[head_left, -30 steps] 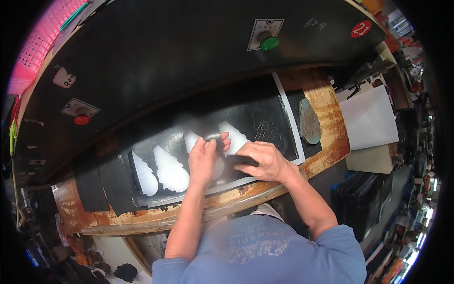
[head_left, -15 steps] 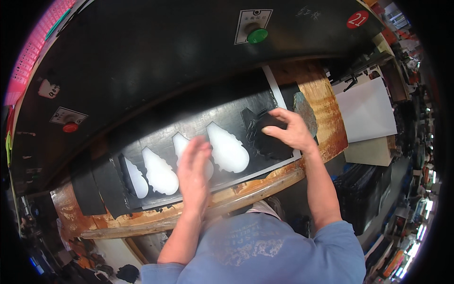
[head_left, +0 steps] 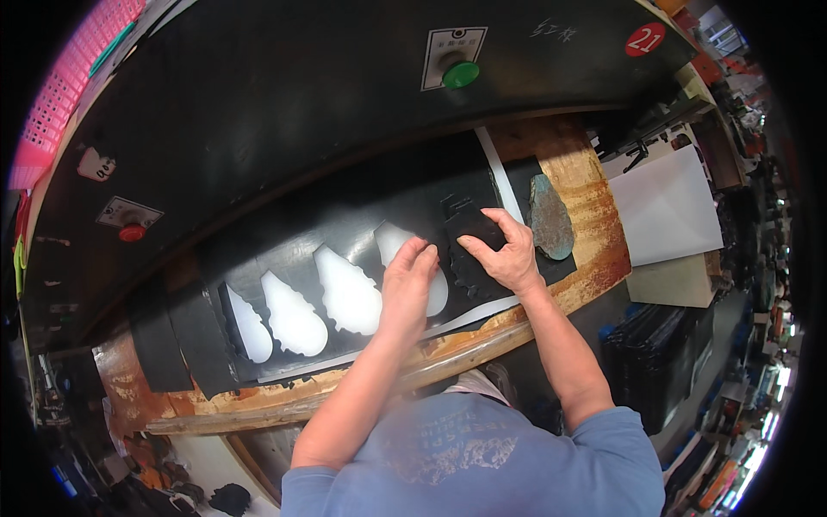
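A black sheet [head_left: 345,220] lies on a white board [head_left: 497,177], which shows through a row of several teardrop-shaped cutouts [head_left: 294,317]. My left hand [head_left: 408,289] is over the rightmost cutout, partly covering it. Its thumb and fingertips are pressed together, and whatever may be between them is too small to make out. To its right, a black jagged-edged shape [head_left: 463,269] lies on the sheet. My right hand [head_left: 510,257] reaches over that shape with thumb and forefinger spread apart; its other fingers are mostly hidden.
A dark machine beam [head_left: 327,86] with a green button [head_left: 461,75] and a red button [head_left: 132,233] spans the far side. The worn wooden table [head_left: 594,207] carries a mottled oval piece [head_left: 551,220]. White sheets [head_left: 668,207] stand at the right, above black stacked material [head_left: 650,358].
My left hand has moved right from the third cutout to the rightmost one, and its fingers have come together. My right hand has shifted slightly left and nearer, uncovering the mottled oval piece.
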Demonstrator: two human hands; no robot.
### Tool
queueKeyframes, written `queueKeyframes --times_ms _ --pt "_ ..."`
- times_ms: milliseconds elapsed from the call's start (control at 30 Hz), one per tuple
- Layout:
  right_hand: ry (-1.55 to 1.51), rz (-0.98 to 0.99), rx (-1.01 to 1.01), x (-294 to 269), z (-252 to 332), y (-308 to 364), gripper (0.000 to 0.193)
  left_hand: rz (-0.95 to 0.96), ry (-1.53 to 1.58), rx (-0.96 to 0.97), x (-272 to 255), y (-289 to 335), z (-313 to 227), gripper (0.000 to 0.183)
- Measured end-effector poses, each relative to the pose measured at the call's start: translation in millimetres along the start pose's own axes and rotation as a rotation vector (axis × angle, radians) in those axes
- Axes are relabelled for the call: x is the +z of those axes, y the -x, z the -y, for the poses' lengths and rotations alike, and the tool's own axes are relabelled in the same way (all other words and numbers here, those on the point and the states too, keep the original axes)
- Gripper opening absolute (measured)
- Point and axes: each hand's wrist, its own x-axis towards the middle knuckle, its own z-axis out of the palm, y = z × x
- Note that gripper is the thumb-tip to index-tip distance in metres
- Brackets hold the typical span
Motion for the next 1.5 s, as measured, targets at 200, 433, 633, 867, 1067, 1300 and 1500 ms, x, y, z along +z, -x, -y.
queueKeyframes --times_ms 200,433,633,867,1067,1300,1500 --pt "-0.061 0.001 -0.059 -1.4 -7.4 -6.1 0.055 0.17 0.072 0.075 -1.9 -11.7 15.2 0.034" --pt "-0.305 0.19 0.236 -16.7 5.5 -12.1 0.069 0.374 0.25 0.02 -8.2 -34.4 24.3 0.035" --pt "0.004 0.205 -0.14 -23.6 32.3 8.3 0.039 0.149 -0.03 0.108 -7.9 -25.1 34.2 0.035" --pt "-0.416 -0.232 0.452 -46.3 30.4 28.5 0.031 0.212 0.096 0.057 -6.7 -21.7 26.5 0.039" --pt "-0.648 -0.265 0.489 -57.8 44.5 28.5 0.036 -0.049 -0.538 0.289 -5.3 27.7 9.3 0.063" --pt "-0.367 -0.009 0.393 30.8 106.7 53.3 0.04 0.042 -0.465 0.439 -13.5 73.5 12.1 0.05" --pt "-0.388 -0.071 0.399 62.8 113.8 63.8 0.043 -0.01 -0.386 0.544 -34.7 80.7 11.4 0.041"
